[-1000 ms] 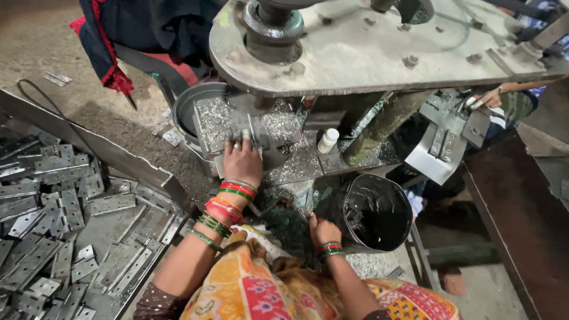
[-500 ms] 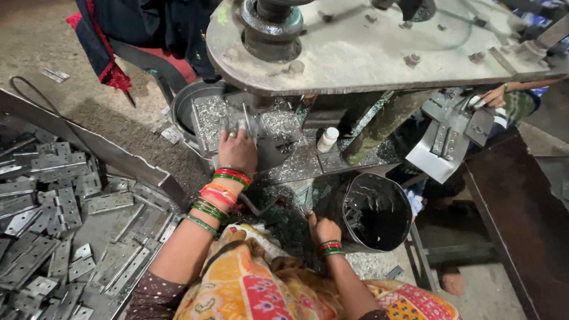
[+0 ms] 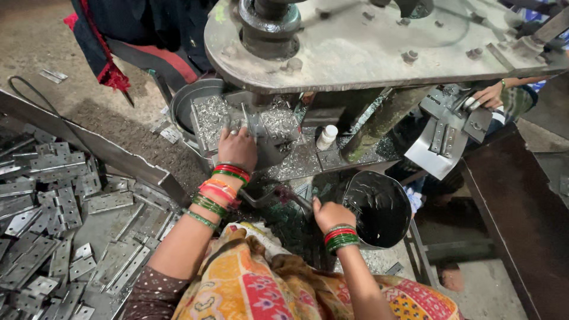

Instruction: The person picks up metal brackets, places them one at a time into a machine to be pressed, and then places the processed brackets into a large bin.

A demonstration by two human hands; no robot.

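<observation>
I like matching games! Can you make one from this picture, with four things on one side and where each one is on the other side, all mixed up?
Things:
1. left hand
2. right hand
3. small white bottle
4. pile of flat metal hinges

Places:
A. on the floor at the far left
B. standing under the big grey machine plate
C. on the shaving-covered machine bed
D. beside the black bucket

Pairs: 1-C, 2-D, 3-B, 4-A
</observation>
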